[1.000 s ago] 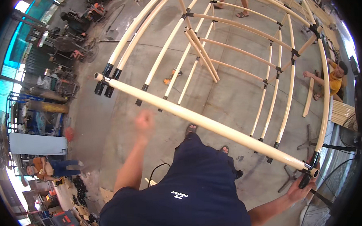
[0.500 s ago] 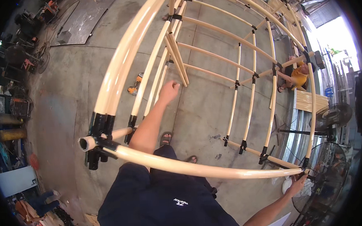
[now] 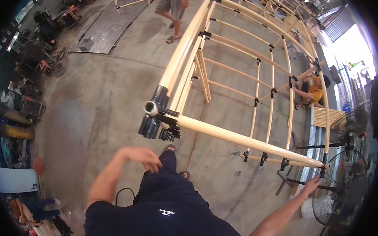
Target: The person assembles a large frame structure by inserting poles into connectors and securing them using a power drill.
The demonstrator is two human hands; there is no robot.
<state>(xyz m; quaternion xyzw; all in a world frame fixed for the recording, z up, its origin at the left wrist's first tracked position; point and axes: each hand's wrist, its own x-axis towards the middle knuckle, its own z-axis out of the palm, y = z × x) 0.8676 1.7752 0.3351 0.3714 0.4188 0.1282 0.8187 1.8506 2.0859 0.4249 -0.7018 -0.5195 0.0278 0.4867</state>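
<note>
A large frame of cream-coloured pipes with black joints stands before me. Its near top pipe (image 3: 244,137) runs from a left corner joint (image 3: 151,109), where an open pipe end shows, to a right corner joint (image 3: 325,166). My left hand (image 3: 141,157) hangs in front of my body, below the left corner and apart from the frame. Its fingers are loosely bent and hold nothing. Out to the right, my right hand (image 3: 312,184) has its fingers closed at the right corner joint; part of that grip is hidden.
A person in an orange shirt (image 3: 315,91) crouches beyond the frame's right side. Another person's legs (image 3: 174,17) stand at the far side. Fans (image 3: 339,187) stand close by my right hand. Machines and cables (image 3: 36,57) line the left; a metal plate (image 3: 103,39) lies on the floor.
My left hand has come out from inside the frame toward my body. The frame sits farther right and up in view. My right hand stays at the right corner. Legs appear at the far side.
</note>
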